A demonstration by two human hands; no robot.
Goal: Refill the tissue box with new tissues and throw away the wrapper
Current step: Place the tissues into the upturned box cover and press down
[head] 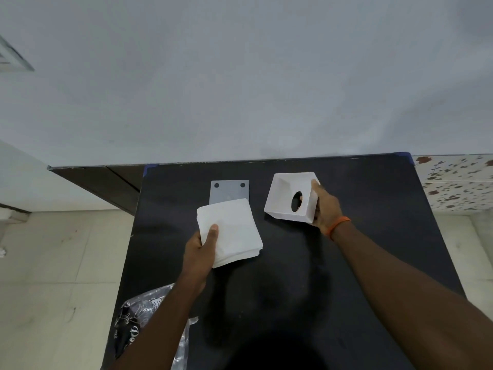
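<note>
Reached forward over the dark counter [360, 263] with both bare forearms. Left hand [200, 249] held palm-inward, thumb pressed flat on top of a stack of white tissues [232, 231], remaining fingers curled underneath and hidden, so closed around the stack's near left corner and holding it just above the counter. Right hand [326, 206], with an orange band [338, 227] at the wrist, wrapped around the right side of the white tissue box [289, 197], thumb at its upper far corner, other fingers mostly out of sight behind it; box tipped with its open bottom turned up and toward the left, oval slot visible through the inside. Behind the tissues, lay a flat grey plate [229, 192] with two dark holes. At the near left edge, lay the crumpled clear wrapper [138, 319] under the left forearm, printed in white script too blurred to read.
</note>
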